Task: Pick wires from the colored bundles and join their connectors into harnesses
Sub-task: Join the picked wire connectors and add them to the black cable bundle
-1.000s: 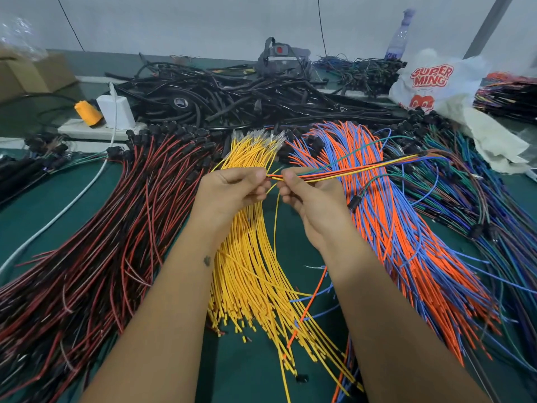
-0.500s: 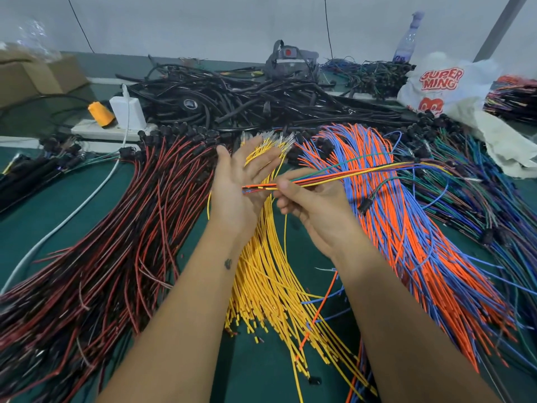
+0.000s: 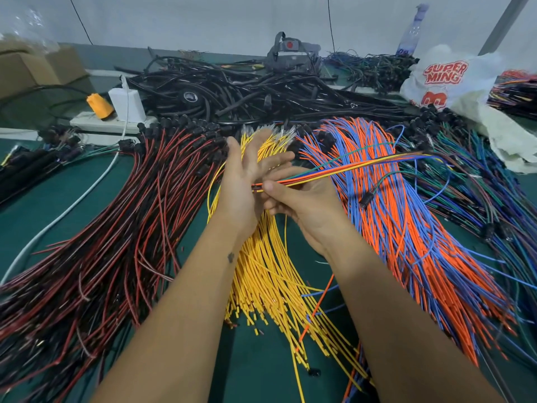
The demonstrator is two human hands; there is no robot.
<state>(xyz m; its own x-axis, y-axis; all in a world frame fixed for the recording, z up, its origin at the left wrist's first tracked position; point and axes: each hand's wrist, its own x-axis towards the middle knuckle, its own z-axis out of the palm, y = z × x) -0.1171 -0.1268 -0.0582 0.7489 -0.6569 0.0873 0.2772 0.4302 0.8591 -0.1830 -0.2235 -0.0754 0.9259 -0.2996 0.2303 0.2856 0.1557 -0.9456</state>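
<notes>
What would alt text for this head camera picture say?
A person's right hand pinches a few mixed-colour wires, their ends against the open left hand. Below lie red-black, yellow and orange-blue bundles on a green table.

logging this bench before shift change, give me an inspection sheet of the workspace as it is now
surface: green mat, mostly under wire
job's things: red-black bundle, yellow bundle, orange-blue bundle; mixed wire bunch in hand
clutter: printed plastic bag, cardboard boxes, bottle
hands: left hand flat-fingered against the bunch's ends; right hand pinches the bunch
cables: black cable heap, white cord, power strip
surroundings: pale wall
</notes>
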